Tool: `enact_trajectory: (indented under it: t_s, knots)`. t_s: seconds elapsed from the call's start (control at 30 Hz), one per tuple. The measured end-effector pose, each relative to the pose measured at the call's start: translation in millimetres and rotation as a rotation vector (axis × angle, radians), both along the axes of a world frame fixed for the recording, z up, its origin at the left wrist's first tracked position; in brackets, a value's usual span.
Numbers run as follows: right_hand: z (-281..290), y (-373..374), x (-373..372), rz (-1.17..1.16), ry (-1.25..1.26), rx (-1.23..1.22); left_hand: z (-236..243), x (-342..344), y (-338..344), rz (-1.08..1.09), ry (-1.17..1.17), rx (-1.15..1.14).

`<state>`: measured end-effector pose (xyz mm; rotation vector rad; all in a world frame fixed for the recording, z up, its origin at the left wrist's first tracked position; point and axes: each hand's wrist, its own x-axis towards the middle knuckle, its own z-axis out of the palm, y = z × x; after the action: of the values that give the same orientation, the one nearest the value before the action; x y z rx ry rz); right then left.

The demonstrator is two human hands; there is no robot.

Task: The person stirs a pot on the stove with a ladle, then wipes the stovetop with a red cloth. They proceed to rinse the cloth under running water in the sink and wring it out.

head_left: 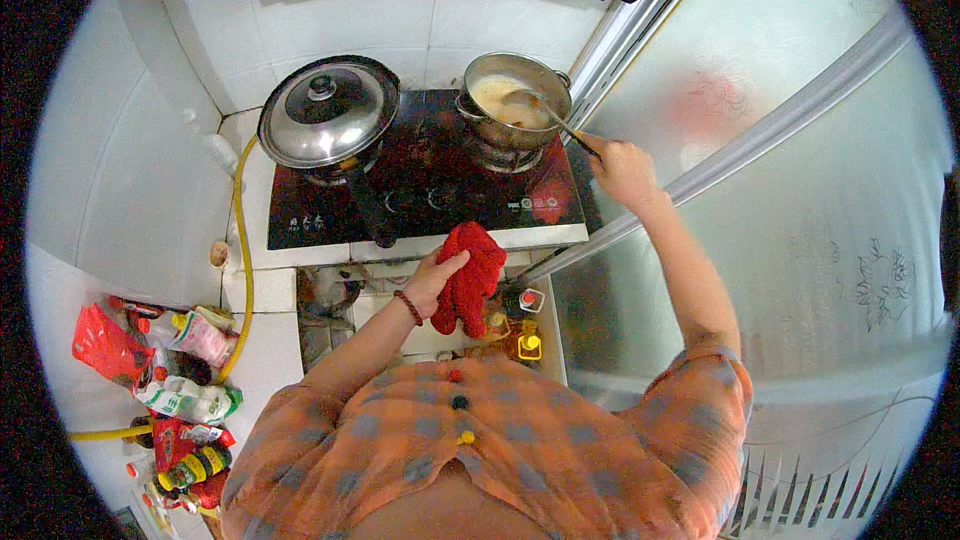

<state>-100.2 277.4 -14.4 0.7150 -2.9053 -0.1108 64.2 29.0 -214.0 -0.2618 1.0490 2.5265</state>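
Note:
My right hand [624,175] is closed round the dark handle of a ladle [553,116]. The ladle's bowl dips into pale, cloudy liquid [500,97] in a steel pot [517,136] with two side handles, on the stove's right burner. In front of the stove, my left hand [432,283] grips a bunched red cloth [470,275], which hangs down from the fingers. On the left burner sits a wok under a domed steel lid [325,118]; its dark handle [372,210] points towards me.
The black glass stove [420,155] has white counter at its front and left. A yellow hose [242,240] runs down the left side. Seasoning packets and bottles [195,400] crowd the left counter. Oil bottles [529,342] stand below the stove. A frosted sliding door [780,170] closes the right side.

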Motion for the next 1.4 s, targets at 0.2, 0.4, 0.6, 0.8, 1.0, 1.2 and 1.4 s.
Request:
enact_trajectory:
  t_s: [0.2,0.4,0.6,0.8,1.0,1.2,1.4]
  knots:
    - [6,-7,23,0.233,0.086,-0.035,-11,-3,1,-0.01,-0.023,0.038]
    - [-15,-4,-6,0.011,0.09,-0.037,11,-2,7,0.016,0.013,0.024]
    - [13,-7,39,0.164,0.115,0.02,-2,2,-4,0.022,-0.001,0.038]
    - [-14,-20,-6,0.041,0.138,0.083,2,4,9,0.02,-0.033,0.003]
    - [13,-10,39,0.095,0.105,0.102,-15,12,-3,0.058,0.024,-0.037]
    - [-31,-20,3,0.12,0.215,-0.069,-7,14,6,0.018,0.026,0.021]
    - [-47,-7,4,0.006,0.088,-0.182,6,17,6,0.091,0.024,-0.041]
